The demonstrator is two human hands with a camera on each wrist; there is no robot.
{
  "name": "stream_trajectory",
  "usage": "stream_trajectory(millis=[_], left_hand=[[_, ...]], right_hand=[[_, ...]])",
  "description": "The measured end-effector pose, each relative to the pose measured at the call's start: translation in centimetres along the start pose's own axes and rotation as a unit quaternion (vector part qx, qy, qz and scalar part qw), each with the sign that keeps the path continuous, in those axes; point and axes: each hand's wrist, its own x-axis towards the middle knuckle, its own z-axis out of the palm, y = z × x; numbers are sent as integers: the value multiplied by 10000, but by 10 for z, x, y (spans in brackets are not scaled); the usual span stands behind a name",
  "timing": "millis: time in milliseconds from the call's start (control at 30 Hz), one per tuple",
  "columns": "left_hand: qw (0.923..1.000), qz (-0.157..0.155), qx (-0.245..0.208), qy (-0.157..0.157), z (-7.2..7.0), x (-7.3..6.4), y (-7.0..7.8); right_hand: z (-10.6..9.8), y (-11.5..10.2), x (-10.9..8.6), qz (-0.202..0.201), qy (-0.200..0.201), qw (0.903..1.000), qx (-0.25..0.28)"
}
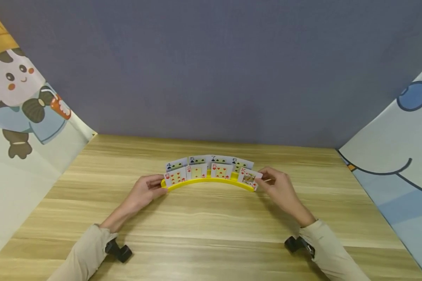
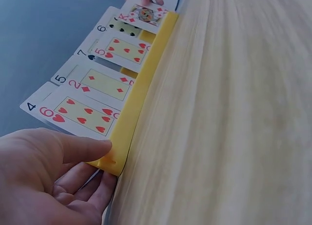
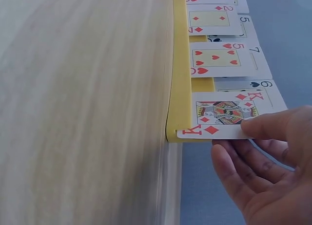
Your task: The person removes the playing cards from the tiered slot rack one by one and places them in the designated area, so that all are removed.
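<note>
Cards (image 1: 221,171): 8 stand in 1 yel. holder (image 2: 140,91), 4 ea. row.

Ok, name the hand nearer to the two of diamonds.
Left. The left hand grips the left end of the yellow holder, with the six of hearts between it and the two of diamonds; the right hand pinches the king of diamonds, beyond the five of hearts.

Smooth yellow plastic with a soft sheen forms the card rack (image 2: 140,93) between the left hand (image 1: 142,192) and the right hand (image 1: 278,188); the king of diamonds (image 3: 224,110) under the right thumb looks like smooth paper card; the worktop (image 1: 211,234) beneath both hands shows satiny wood grain; behind them, matt, wrinkled cloth sleeves (image 1: 84,249)
</note>
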Motion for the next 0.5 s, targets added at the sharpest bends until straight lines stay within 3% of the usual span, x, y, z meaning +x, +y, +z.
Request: stream_trajectory(millis=[500], left_hand=[[10000,-83,6,-1,0,0,1]], right_hand=[[-11,1,1,13,-14,10000,82]])
